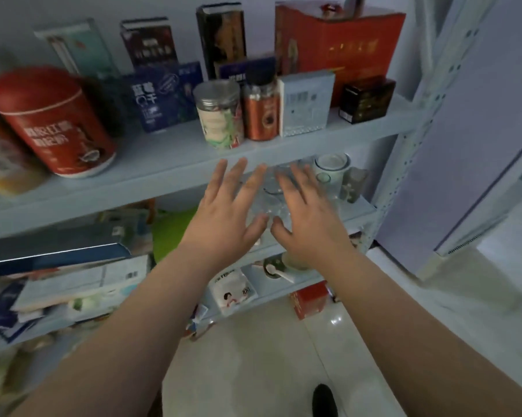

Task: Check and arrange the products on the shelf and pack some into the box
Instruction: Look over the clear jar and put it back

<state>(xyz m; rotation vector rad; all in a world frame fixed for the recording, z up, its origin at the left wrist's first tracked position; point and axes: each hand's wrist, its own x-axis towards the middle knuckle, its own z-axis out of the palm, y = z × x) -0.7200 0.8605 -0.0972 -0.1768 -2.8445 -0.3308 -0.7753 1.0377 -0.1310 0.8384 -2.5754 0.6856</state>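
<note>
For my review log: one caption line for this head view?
Both hands, left and right, open and empty, reach toward glassware below the shelf of jars and boxes.

On the upper shelf [169, 164], a lidded jar [219, 114] is standing near the front edge. A bottle [260, 108] is sitting just right of the jar, a tin canister [54, 121] well left, and boxes behind it.

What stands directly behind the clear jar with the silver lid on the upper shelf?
Behind the clear jar a dark blue box shows, with a tall black box further back. The jar covers their lower parts.
</note>
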